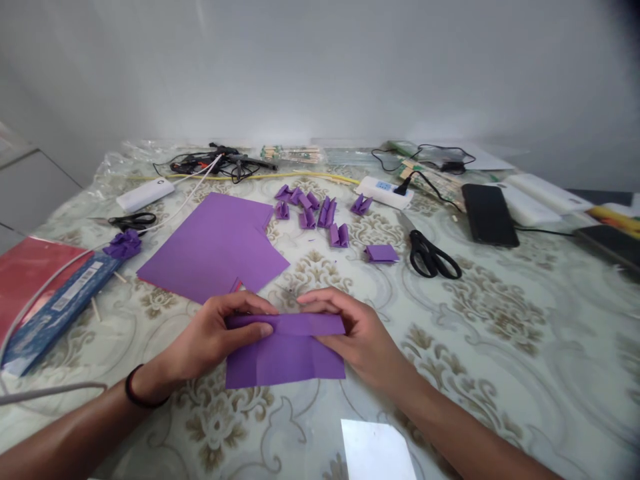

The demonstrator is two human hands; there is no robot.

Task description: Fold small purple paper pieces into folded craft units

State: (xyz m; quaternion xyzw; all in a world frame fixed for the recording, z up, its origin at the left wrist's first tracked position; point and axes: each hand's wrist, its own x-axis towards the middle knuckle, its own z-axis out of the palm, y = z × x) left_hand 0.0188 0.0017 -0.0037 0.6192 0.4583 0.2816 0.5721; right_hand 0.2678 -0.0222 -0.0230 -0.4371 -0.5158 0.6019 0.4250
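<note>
A creased sheet of purple paper [285,363] is held in both hands above the patterned tablecloth, its far edge folded over into a strip. My left hand [227,327] pinches the left end of that fold, thumb on top. At the right end, my right hand [347,327] grips the paper with its thumb partly hidden under the sheet. Just beyond the hands lies a stack of larger purple sheets [210,243] with a corner cut away. Several small folded purple paper pieces [327,212] are grouped past it, and a flat folded piece [381,253] rests to their right.
Black-handled scissors [433,257] lie at right, near a phone [490,215] and a white power strip [386,191]. Other scissors [133,220], a power bank [145,195] and crumpled purple paper [123,244] sit left. A white card [377,450] lies in front.
</note>
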